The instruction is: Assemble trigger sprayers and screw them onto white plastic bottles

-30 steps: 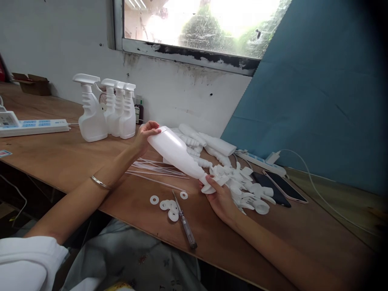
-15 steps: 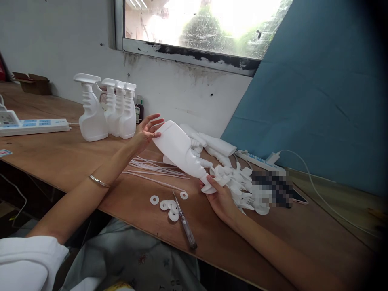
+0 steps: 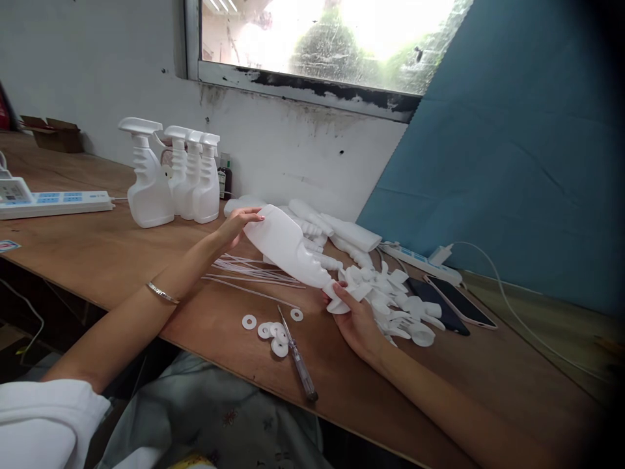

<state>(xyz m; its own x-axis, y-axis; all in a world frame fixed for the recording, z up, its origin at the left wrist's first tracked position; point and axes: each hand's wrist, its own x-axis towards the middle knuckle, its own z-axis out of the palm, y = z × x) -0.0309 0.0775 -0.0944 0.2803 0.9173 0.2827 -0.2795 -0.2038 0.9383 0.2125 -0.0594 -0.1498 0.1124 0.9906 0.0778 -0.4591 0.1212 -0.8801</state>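
A white spray bottle (image 3: pixel 283 244) lies tilted in the air over the table, its base to the left and its trigger head (image 3: pixel 343 299) to the right. My left hand (image 3: pixel 239 223) grips the base, thumb and fingers on either side. Around the neck and trigger head my right hand (image 3: pixel 354 316) is closed. Below it are several white ring washers (image 3: pixel 278 333) and a screwdriver (image 3: pixel 299 365) with a clear handle. Thin white tubes (image 3: pixel 254 270) lie under the bottle. A heap of loose white trigger heads (image 3: pixel 390 293) sits just beyond my right hand.
Several assembled spray bottles (image 3: pixel 151 185) stand at the left. Empty-looking white bottles (image 3: pixel 349 231) lie piled by the wall. A phone (image 3: pixel 461 301) rests at the right, near a power strip (image 3: pixel 424 260) and its cable. Another power strip (image 3: pixel 58 203) lies far left.
My left hand has closed from spread fingers onto the bottle's base. The bottle has turned slightly about its length, and its base sits a little lower. My right hand has hardly moved.
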